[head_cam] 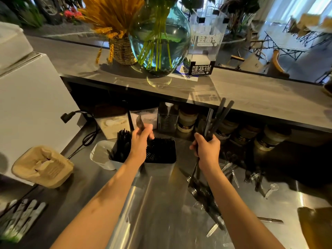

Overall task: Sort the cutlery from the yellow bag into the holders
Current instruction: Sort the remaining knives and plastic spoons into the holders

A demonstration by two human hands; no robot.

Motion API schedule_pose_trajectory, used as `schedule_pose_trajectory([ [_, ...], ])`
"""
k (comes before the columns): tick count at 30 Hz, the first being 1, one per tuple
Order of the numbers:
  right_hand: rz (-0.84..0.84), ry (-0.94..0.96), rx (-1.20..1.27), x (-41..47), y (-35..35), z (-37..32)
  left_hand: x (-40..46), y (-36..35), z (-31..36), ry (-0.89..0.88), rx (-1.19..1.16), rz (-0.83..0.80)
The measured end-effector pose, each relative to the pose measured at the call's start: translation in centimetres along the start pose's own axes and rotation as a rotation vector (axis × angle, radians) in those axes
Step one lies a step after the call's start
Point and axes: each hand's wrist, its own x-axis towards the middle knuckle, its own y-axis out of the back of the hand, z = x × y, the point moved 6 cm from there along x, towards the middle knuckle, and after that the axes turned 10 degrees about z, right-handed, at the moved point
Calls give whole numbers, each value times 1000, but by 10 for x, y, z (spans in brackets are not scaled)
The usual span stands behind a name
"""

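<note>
My left hand (142,139) grips a single black fork (139,121), tines up, just above the holders. A tall holder (122,146) crammed with black cutlery stands left of that hand. A wider holder (161,150) filled with black forks sits right under it. Beside them is a white holder (100,154), nearly bare inside. My right hand (206,147) grips a bundle of black cutlery (218,115) that sticks up above the fist and hangs below it. Loose black and clear cutlery (231,177) lies scattered on the steel counter. The yellow bag (316,225) shows at the lower right corner.
A raised grey shelf (251,90) carries a glass vase (159,38), a woven pot of wheat and a clear sign box. Jars and tubs line the recess under it. A paper cup carrier (43,167) and wrapped utensils (23,218) lie at left, near a black power cable.
</note>
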Motion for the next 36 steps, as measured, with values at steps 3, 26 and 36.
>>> schedule_pose_trajectory([
  [3, -20, 20, -15, 2, -3, 2, 7, 0, 5, 6, -87, -9],
  [26, -107, 36, -27, -20, -10, 4, -25, -38, -51, -510, 1536, -444],
  [36, -479, -37, 78, -45, -24, -6, -24, -34, -47, -283, 1397, -501],
])
